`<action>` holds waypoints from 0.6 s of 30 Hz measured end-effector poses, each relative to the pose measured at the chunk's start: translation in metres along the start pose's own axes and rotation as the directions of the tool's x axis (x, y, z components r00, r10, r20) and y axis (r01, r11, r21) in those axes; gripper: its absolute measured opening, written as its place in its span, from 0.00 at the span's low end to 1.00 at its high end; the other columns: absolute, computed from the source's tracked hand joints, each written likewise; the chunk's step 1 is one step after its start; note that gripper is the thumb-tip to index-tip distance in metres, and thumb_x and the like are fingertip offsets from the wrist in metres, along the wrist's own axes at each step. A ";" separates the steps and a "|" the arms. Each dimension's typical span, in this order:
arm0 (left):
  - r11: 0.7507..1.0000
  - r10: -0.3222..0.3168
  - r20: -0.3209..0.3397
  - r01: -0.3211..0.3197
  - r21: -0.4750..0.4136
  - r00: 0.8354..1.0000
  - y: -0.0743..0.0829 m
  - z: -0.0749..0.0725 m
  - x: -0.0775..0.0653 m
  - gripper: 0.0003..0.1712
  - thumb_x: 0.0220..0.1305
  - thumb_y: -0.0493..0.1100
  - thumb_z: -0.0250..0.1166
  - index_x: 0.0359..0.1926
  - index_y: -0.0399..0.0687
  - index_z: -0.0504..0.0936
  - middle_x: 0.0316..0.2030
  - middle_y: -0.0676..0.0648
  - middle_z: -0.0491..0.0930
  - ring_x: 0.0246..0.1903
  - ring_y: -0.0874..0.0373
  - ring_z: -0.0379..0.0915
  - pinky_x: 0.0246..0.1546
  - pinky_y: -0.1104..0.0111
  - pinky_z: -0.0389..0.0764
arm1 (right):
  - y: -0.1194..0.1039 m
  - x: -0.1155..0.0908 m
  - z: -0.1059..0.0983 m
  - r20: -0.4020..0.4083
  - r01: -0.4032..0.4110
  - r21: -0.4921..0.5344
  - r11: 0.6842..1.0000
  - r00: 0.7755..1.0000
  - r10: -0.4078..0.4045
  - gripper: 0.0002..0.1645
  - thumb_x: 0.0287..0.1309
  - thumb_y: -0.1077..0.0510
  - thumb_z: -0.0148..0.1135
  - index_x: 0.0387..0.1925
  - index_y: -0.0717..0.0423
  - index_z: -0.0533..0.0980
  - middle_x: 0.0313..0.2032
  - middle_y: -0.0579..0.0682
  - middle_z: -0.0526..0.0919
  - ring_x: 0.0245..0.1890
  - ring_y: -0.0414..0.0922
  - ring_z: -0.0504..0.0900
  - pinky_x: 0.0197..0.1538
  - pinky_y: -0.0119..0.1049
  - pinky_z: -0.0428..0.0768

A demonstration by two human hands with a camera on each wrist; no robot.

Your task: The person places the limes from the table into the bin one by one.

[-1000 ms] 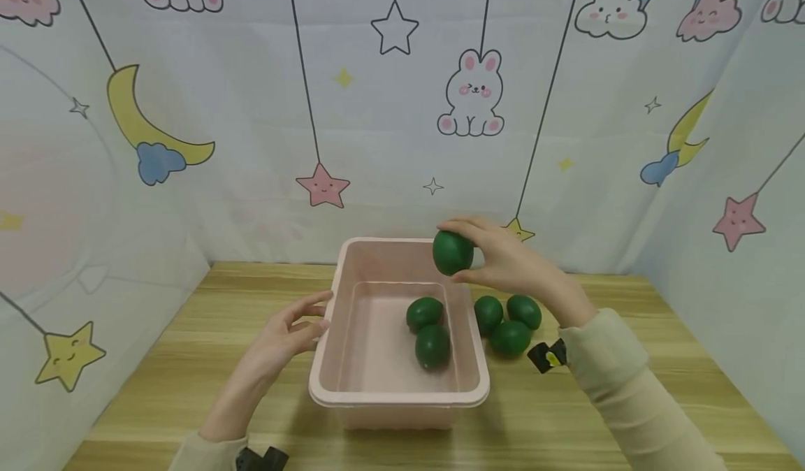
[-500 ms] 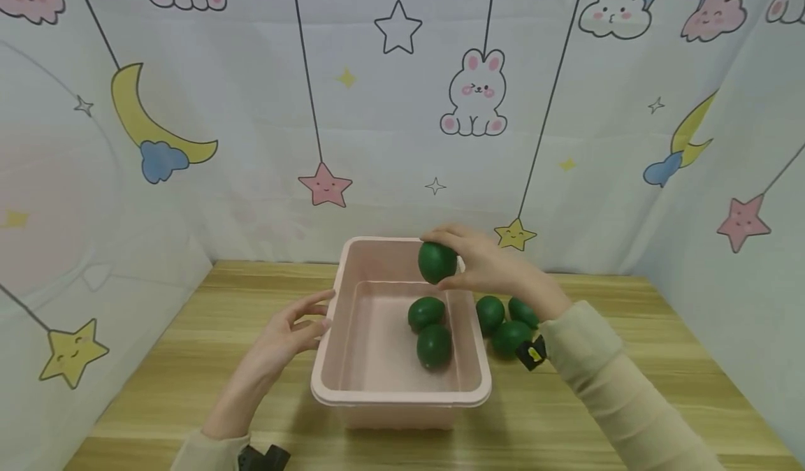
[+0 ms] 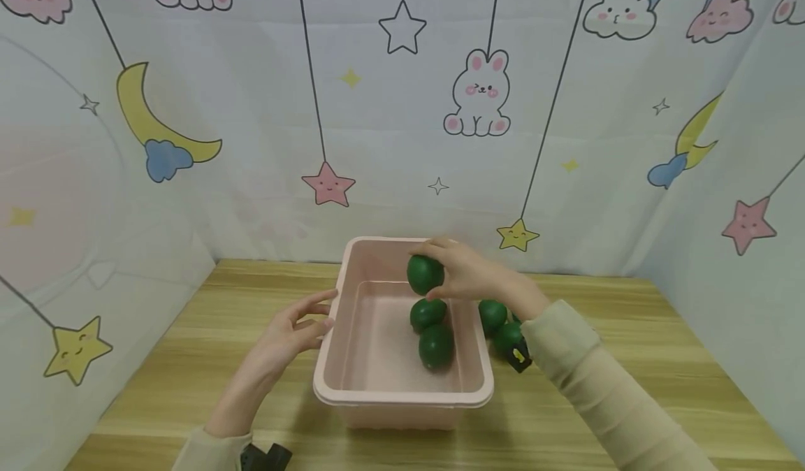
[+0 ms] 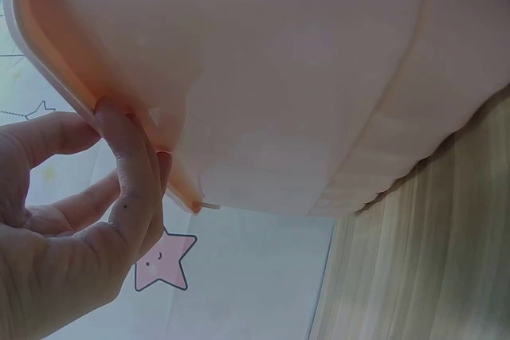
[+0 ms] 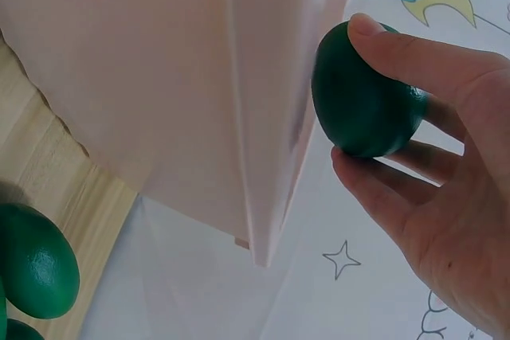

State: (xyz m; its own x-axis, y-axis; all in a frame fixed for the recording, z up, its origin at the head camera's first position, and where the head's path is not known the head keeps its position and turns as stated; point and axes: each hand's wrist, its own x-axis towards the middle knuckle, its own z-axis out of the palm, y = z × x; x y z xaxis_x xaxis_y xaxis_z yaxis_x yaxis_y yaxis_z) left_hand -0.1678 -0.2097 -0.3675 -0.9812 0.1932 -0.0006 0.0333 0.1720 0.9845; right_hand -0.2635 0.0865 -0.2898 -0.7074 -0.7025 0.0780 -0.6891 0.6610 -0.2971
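Your right hand (image 3: 468, 272) has a green egg (image 3: 425, 274) pinched between thumb and fingertips, over the 1 o'clock part of the pink bin (image 3: 402, 396). In the right wrist view, that egg's long axis tilts from 11 to 5 o'clock (which end is narrower, you can't really tell). Your left hand (image 3: 292, 328) is loosely spread, grasping nothing, its fingertips touching the bin's rim around 9 o'clock. Inside, toward 3 o'clock, two other eggs (image 3: 436, 346) lie touching: the farther one's axis runs 2 to 8, the nearer one's roughly 12 to 6. Outside, past 3 o'clock, more eggs (image 3: 492, 316) sit clustered on the wooden surface (image 3: 220, 310).
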 end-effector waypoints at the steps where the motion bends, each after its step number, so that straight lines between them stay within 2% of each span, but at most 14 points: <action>1: 1.000 0.000 0.000 0.000 0.001 1.000 0.000 0.000 0.000 0.32 0.67 0.43 0.60 0.70 0.46 0.63 0.59 0.33 0.66 0.46 0.59 0.79 0.44 0.67 0.82 | -0.001 0.001 0.001 0.011 -0.007 -0.002 1.000 1.000 0.007 0.45 0.48 0.52 0.74 0.67 0.47 0.66 0.66 0.52 0.68 0.67 0.53 0.66 0.66 0.51 0.70; 5: 1.000 0.002 0.003 -0.002 -0.001 1.000 0.000 0.000 0.000 0.32 0.67 0.43 0.60 0.70 0.45 0.63 0.59 0.32 0.66 0.45 0.59 0.79 0.44 0.67 0.82 | -0.003 0.005 0.006 0.047 0.000 -0.001 1.000 0.999 0.000 0.45 0.49 0.53 0.74 0.68 0.48 0.65 0.68 0.52 0.66 0.68 0.52 0.64 0.67 0.51 0.69; 11: 1.000 0.004 0.009 -0.003 -0.012 1.000 0.001 0.001 -0.001 0.32 0.68 0.43 0.59 0.70 0.44 0.62 0.59 0.32 0.65 0.45 0.60 0.79 0.44 0.67 0.82 | -0.002 0.008 0.012 0.061 0.025 -0.003 1.000 0.998 -0.024 0.44 0.50 0.53 0.73 0.67 0.51 0.65 0.66 0.53 0.68 0.65 0.50 0.68 0.65 0.47 0.72; 18: 1.000 0.011 0.015 -0.011 -0.004 1.000 0.002 0.000 -0.002 0.32 0.68 0.43 0.59 0.70 0.44 0.62 0.59 0.32 0.65 0.48 0.55 0.78 0.44 0.67 0.82 | 0.003 0.005 0.013 0.061 0.014 0.028 1.000 0.998 -0.016 0.42 0.54 0.53 0.69 0.68 0.52 0.63 0.68 0.54 0.66 0.69 0.52 0.64 0.68 0.50 0.69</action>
State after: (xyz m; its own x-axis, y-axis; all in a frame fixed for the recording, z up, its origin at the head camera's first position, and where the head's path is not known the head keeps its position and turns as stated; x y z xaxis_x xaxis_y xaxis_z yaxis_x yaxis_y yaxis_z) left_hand -0.1656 -0.2098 -0.3657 -0.9777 0.2100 0.0076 0.0433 0.1657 0.9852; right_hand -0.2670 0.0811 -0.3024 -0.6855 -0.7277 0.0247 -0.6945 0.6433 -0.3223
